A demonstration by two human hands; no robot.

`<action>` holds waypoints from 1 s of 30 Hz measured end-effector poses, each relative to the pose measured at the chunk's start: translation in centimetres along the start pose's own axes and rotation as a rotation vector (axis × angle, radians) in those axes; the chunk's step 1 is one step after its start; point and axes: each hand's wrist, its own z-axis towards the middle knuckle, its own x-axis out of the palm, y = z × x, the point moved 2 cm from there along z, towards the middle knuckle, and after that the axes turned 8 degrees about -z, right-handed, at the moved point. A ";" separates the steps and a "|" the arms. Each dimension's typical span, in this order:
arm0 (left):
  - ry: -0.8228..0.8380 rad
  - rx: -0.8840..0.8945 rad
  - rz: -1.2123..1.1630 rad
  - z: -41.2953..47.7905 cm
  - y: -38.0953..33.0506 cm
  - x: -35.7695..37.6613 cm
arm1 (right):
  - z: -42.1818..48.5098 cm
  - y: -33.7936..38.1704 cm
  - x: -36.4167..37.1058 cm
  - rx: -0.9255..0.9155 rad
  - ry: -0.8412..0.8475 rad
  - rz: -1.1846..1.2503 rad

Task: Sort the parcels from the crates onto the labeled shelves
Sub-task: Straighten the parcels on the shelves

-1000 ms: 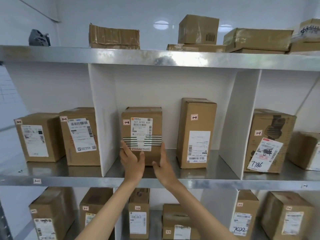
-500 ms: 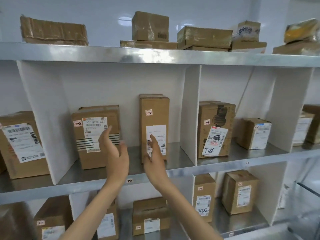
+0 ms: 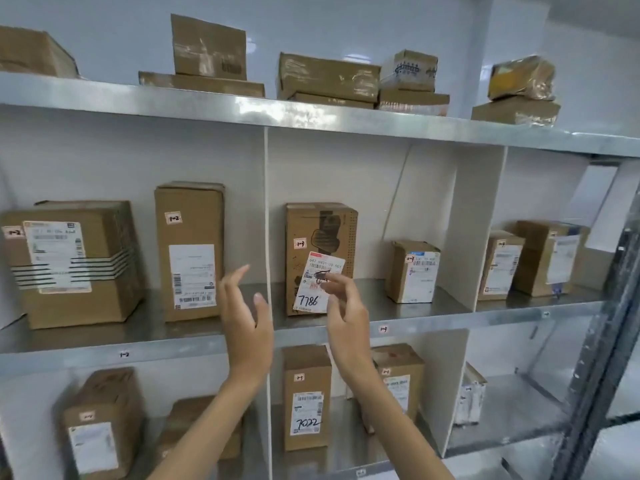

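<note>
The striped cardboard parcel (image 3: 74, 263) with a white label stands on the middle metal shelf (image 3: 173, 344) at the far left, next to a taller box (image 3: 189, 251). My left hand (image 3: 244, 320) hovers in front of the white divider (image 3: 266, 216), fingers spread, holding nothing. My right hand (image 3: 344, 313) is raised before the box marked 7786 (image 3: 320, 258) in the compartment to the right, fingers loosely curled and apart, empty. Neither hand touches a parcel.
Small labels mark the shelf edges (image 3: 382, 329). More boxes stand on the middle shelf at right (image 3: 412, 271), on the lower shelf (image 3: 306, 396) and stacked on the top shelf (image 3: 327, 77). A grey upright post (image 3: 609, 327) bounds the rack at right.
Both hands have let go of the striped parcel and drawn back from it. The view has swung right, so the hands now sit before the divider and the 7786 box.
</note>
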 end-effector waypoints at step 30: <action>0.562 -0.534 -0.290 -4.5 4.0 30.3 | 13.9 -17.2 -17.1 0.227 -0.030 -0.189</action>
